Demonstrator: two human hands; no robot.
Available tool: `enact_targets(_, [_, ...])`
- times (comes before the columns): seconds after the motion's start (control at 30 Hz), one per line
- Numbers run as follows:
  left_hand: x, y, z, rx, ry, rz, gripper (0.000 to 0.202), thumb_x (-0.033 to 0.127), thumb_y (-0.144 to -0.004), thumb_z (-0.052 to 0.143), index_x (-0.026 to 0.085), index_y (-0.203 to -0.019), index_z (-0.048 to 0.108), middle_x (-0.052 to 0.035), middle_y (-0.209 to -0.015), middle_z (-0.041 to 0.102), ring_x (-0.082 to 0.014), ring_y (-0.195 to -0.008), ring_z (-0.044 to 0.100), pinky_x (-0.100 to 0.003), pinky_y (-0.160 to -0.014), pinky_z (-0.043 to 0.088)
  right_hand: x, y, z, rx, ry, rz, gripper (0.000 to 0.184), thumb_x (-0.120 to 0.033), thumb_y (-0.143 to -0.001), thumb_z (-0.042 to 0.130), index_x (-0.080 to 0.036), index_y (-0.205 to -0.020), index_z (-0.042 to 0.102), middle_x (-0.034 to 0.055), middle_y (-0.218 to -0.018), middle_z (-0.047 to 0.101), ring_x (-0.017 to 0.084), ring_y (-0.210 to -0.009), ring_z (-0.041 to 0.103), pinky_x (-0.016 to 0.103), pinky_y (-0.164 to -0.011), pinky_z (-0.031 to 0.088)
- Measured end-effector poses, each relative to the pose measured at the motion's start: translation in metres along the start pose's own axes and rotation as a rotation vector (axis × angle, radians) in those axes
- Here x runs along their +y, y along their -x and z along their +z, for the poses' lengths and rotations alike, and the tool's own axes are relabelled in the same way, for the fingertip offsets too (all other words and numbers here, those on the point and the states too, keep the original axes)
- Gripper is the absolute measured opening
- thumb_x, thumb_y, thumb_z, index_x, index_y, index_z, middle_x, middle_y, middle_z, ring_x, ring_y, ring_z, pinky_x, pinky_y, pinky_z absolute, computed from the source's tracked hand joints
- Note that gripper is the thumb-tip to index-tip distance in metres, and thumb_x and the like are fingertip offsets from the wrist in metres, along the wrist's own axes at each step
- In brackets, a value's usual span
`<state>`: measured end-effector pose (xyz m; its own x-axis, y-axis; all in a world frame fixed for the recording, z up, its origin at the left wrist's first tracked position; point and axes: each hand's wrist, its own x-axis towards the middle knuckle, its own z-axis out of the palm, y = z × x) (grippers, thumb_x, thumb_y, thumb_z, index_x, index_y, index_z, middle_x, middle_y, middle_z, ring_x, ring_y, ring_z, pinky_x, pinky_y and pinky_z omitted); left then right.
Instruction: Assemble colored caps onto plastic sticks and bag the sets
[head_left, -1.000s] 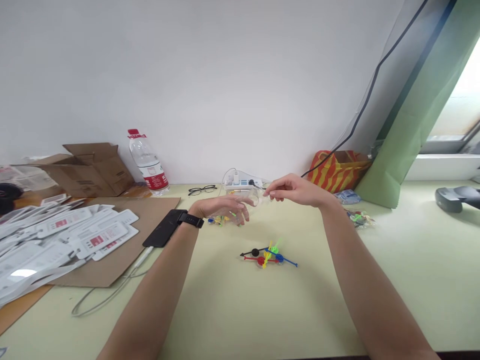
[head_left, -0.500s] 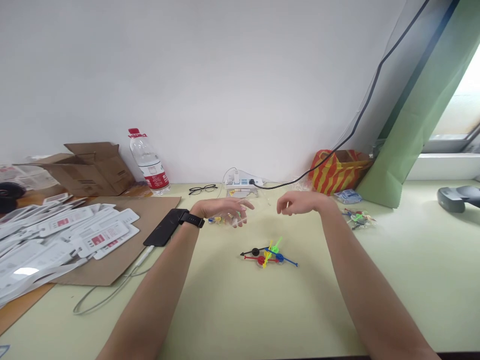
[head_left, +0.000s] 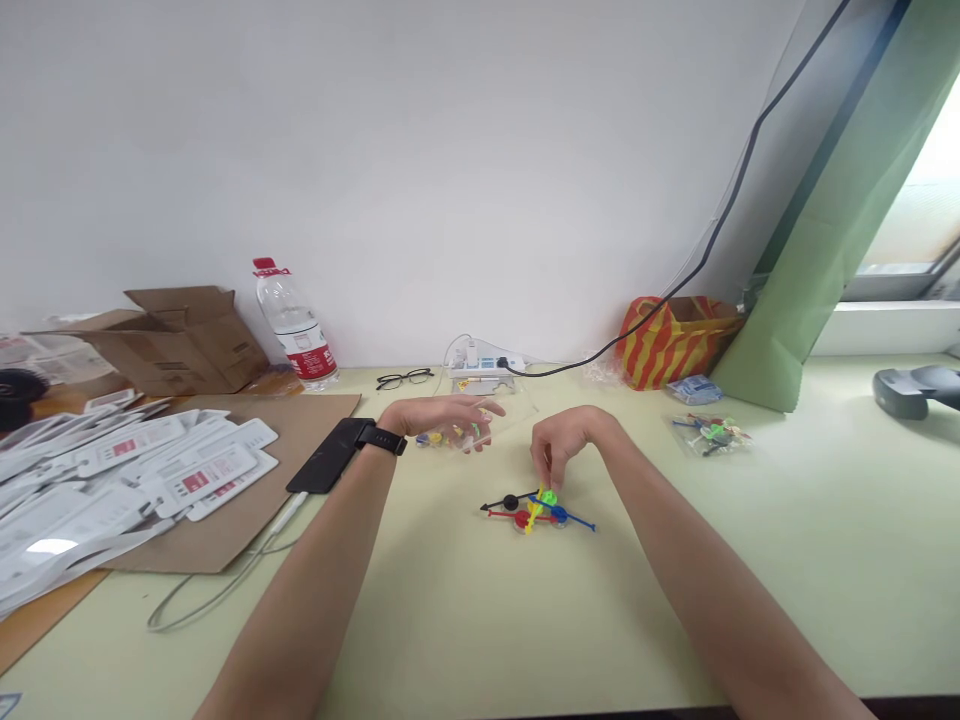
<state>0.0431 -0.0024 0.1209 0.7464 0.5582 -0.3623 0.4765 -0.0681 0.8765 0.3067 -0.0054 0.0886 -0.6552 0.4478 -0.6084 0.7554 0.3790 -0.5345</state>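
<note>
A small pile of plastic spinner arrows lies on the pale green table: a black arrow (head_left: 511, 502), a red arrow (head_left: 522, 519), a yellow arrow (head_left: 534, 516), a blue arrow (head_left: 559, 514) and a green arrow (head_left: 549, 497). My right hand (head_left: 562, 442) reaches down from above, its thumb and fingers pinched at the far end of the green arrow, and its fingertips partly hide that end. Further back on the left, my left hand (head_left: 442, 414) holds a clear plastic bag (head_left: 504, 422) in its curled fingers. Coloured pieces (head_left: 435, 438) show beneath that hand.
A bagged set of arrows (head_left: 711, 435) lies at right, near a striped bag (head_left: 660, 345). Behind stand a power strip (head_left: 486, 364) and glasses (head_left: 405, 379). At left are a phone (head_left: 330, 456), white tags (head_left: 187, 470) on cardboard, a bottle (head_left: 304, 340) and a carton (head_left: 180, 345).
My right hand has come down and toward me onto the pile, closing at the green arrow. My left hand stays almost where it was with the clear bag.
</note>
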Motion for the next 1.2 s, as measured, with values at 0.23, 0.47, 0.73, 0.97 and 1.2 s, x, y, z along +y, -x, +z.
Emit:
enact_targets(0.23, [0.004,0.007,-0.002,-0.062,0.068,0.142,0.058,0.05,-0.095,0.061,0.025,-0.146,0.05,-0.0119,-0.118,0.069,-0.0264,-0.1,0.068,-0.038,-0.087,0.051,-0.005,0.008,-0.001,0.011,-0.006,-0.061,0.049,-0.05,-0.051,0.091,-0.019,-0.088,0.081,0.0014,-0.088,0.077,0.021,-0.089,0.066,0.026,-0.078,0.046])
enact_targets(0.47, [0.002,0.01,-0.004,-0.044,0.076,0.152,0.058,0.051,-0.094,0.062,0.026,-0.145,0.053,-0.0113,-0.119,0.068,-0.0273,-0.101,0.068,-0.04,-0.091,0.052,-0.018,-0.018,0.009,-0.104,0.026,0.075,0.051,-0.044,-0.041,0.095,-0.019,-0.082,0.079,-0.0003,-0.08,0.074,0.021,-0.086,0.066,0.026,-0.074,0.047])
enact_targets(0.73, [0.001,0.011,-0.006,-0.048,0.061,0.175,0.055,0.052,-0.097,0.058,0.027,-0.145,0.051,-0.0104,-0.12,0.067,-0.027,-0.104,0.067,-0.039,-0.092,0.052,-0.019,0.003,0.004,0.07,0.044,0.133,0.042,-0.041,-0.048,0.09,-0.018,-0.081,0.078,0.0031,-0.078,0.074,0.022,-0.076,0.068,0.028,-0.067,0.047])
enact_targets(0.97, [0.001,0.012,-0.005,-0.012,0.067,0.166,0.055,0.05,-0.097,0.058,0.027,-0.146,0.051,-0.0103,-0.119,0.066,-0.0283,-0.109,0.066,-0.037,-0.09,0.051,-0.001,0.05,-0.01,0.418,0.031,0.024,0.026,-0.038,-0.069,0.076,-0.02,-0.088,0.072,0.006,-0.099,0.074,0.023,-0.086,0.067,0.027,-0.063,0.045])
enact_targets(1.2, [-0.004,0.008,-0.006,0.011,0.1,0.195,0.054,0.05,-0.097,0.058,0.027,-0.145,0.052,-0.0105,-0.117,0.067,-0.0264,-0.106,0.066,-0.037,-0.089,0.051,0.009,0.082,-0.01,0.632,-0.274,-0.154,0.037,-0.048,-0.069,0.082,-0.019,-0.086,0.066,0.0034,-0.083,0.071,0.019,-0.076,0.065,0.03,-0.071,0.048])
